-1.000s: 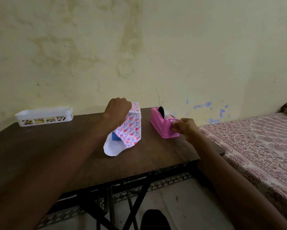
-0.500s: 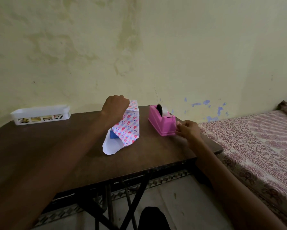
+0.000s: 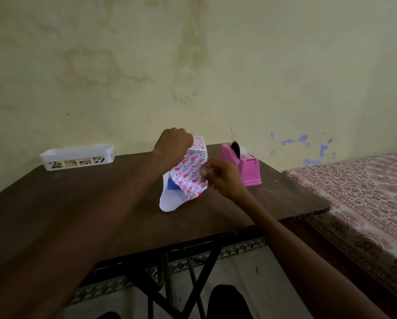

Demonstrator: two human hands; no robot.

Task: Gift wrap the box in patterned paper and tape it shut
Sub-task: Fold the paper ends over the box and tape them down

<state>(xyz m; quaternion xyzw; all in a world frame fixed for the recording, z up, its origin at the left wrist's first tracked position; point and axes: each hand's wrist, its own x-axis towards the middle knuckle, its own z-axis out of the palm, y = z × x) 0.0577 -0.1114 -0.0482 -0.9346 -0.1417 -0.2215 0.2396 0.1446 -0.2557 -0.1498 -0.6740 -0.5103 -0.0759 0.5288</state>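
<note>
Since half a second ago the right hand (image 3: 220,178) has left the pink plastic tape dispenser (image 3: 250,171) and crossed to the parcel. It now sits just in front of the lower right side of the sheet of patterned paper (image 3: 190,173), which is white with red, pink and blue marks. Its fingers are curled inward, but the hand is blurred, and I cannot tell whether they pinch anything or touch the paper.

The left hand (image 3: 173,146) has kept its place at the top of the parcel, its fingers curled over and clamped on the upper edge of the paper. Beneath it the paper drapes down the standing blue box (image 3: 171,183), of which only a small corner shows at the lower left. A loose flap, with its plain white underside up, spills forward onto the dark brown wooden table (image 3: 101,203).

To the right of the parcel the dispenser stands on the table, apart from both hands, with a roll of tape (image 3: 240,149) in its cradle. Well to the left, at the table's far edge by the yellowish wall, lies a long white plastic basket (image 3: 76,156). A bed with a maroon-patterned cover (image 3: 358,192) stands beside the table on the right.
</note>
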